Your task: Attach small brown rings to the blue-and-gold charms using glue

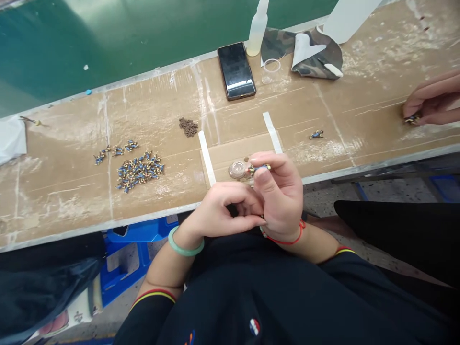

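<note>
Pinching a small blue part (259,167) in the right hand (278,196).

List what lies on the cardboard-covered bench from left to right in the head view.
White cloth → heap of small blue and gold parts → small pile of brown rings → black phone → clear squeeze bottle → camouflage cloth → single blue part → another person's hand.

A small-parts assembly workshop: a taped cardboard-covered bench (359,96) holds a heap of tiny blue-and-gold pieces (139,171).
</note>
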`<state>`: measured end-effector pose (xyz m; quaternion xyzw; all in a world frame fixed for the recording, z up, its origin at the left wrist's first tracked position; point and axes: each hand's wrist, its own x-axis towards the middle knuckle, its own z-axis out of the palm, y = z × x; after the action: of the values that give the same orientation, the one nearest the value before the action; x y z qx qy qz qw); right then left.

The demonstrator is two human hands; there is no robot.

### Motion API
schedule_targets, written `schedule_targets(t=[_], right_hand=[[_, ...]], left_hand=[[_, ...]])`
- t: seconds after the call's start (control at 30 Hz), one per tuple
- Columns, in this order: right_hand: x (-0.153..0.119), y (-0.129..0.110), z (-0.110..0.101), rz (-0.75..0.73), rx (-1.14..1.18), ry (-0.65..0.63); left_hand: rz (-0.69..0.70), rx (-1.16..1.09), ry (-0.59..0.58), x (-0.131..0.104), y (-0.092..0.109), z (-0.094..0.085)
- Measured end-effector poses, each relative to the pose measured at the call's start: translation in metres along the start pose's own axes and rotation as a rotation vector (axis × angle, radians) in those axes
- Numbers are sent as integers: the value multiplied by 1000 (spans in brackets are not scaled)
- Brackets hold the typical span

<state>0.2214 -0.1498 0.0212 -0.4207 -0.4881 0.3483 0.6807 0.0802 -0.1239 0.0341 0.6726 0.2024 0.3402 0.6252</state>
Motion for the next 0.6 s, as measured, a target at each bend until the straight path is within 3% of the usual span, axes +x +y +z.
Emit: schedule_targets(t=[0.23,0.47,0.6], right_hand=[[7,7,-5,-56,-30,101],[12,11,-12,-12,-39,92],[14,16,-22,-12,-114,29]], left_hand=[[-223,-703,147,-19,-42,13],[-208,-842,201,-24,-49,12],[-232,-820,168,-29,-49,8]])
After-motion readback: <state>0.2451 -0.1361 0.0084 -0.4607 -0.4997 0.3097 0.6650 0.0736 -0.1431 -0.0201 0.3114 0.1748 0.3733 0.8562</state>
